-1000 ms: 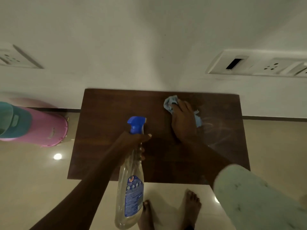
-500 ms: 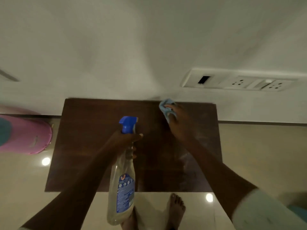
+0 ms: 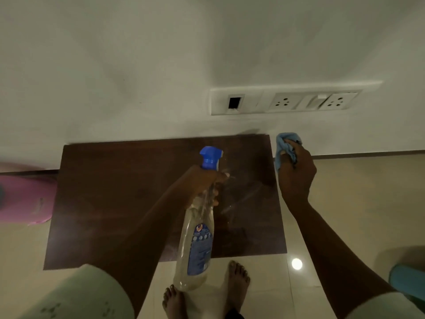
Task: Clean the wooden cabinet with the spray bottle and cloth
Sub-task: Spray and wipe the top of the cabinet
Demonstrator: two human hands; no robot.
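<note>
Head view is showing the spray bottle (image 3: 195, 240) holding pale clear liquid, its neck wrapped by the left hand (image 3: 202, 183) above the wooden cabinet (image 3: 119, 199) top. Right hand (image 3: 296, 173) fingers are curling around the bunched blue cloth (image 3: 284, 146) just past the cabinet's right edge.
</note>
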